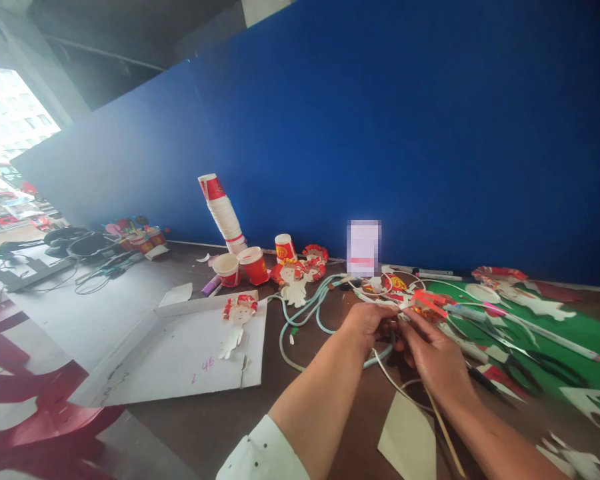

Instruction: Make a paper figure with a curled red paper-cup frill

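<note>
Both my hands are close together over the right part of the brown table, fingertips nearly touching. My left hand [373,325] is closed in a pinch, and what it holds is hidden by the fingers. My right hand [433,347] pinches at the same spot, on something small and pale that I cannot make out. Just beyond the fingertips is an orange-red strip piece [427,303]. A thin wooden stick [446,435] runs down from beneath my right hand. A white cable [387,375] loops below the hands, and a pale blue cable [285,343] coils to their left.
Scissors [515,347], a white pen [555,331] and cut paper lie on a green sheet [587,333] at right. Stacked paper cups [225,217] lean near the blue wall [380,120]. A paper figure [239,313] rests on white cardboard [180,360]. Cream paper [407,433] lies in front.
</note>
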`<state>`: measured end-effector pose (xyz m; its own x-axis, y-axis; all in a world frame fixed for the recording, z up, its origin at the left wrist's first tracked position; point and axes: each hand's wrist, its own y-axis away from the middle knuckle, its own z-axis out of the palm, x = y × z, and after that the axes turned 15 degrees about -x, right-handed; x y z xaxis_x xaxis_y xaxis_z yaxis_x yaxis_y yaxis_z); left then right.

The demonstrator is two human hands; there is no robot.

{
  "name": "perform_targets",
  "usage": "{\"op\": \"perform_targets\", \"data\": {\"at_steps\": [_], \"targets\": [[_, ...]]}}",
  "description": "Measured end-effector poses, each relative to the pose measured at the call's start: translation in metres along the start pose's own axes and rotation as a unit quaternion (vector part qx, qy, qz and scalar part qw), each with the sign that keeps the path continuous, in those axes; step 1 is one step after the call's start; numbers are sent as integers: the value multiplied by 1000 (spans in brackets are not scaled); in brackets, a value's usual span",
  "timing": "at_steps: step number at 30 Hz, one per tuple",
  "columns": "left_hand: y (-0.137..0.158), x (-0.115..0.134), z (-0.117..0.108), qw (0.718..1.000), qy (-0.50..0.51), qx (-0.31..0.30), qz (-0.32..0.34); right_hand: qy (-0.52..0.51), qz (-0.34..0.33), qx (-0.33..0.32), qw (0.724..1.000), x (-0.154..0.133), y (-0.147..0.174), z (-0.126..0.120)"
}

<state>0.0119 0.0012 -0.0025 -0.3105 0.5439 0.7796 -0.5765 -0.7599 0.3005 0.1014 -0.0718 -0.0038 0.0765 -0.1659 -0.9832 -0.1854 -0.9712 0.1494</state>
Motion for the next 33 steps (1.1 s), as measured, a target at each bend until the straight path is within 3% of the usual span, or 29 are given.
{"op": "perform_targets", "data": {"at_steps": [5,13,21,28,33], "targets": [[-2,-1,0,1000,14,11,5,-23,3,-10,1000,-3,2,2],[-4,-1,0,1000,22,-1,9,-142,-25,-50,988,26,-11,1],[4,8,3,999,0,16,-43,-215,-8,-42,976,20,-10,2],[2,4,-3,999,1,2,-35,-195,-14,-41,980,19,-11,-1],[0,2,-2,999,3,5,-35,-117,12,-41,992,13,-7,-2]]}}
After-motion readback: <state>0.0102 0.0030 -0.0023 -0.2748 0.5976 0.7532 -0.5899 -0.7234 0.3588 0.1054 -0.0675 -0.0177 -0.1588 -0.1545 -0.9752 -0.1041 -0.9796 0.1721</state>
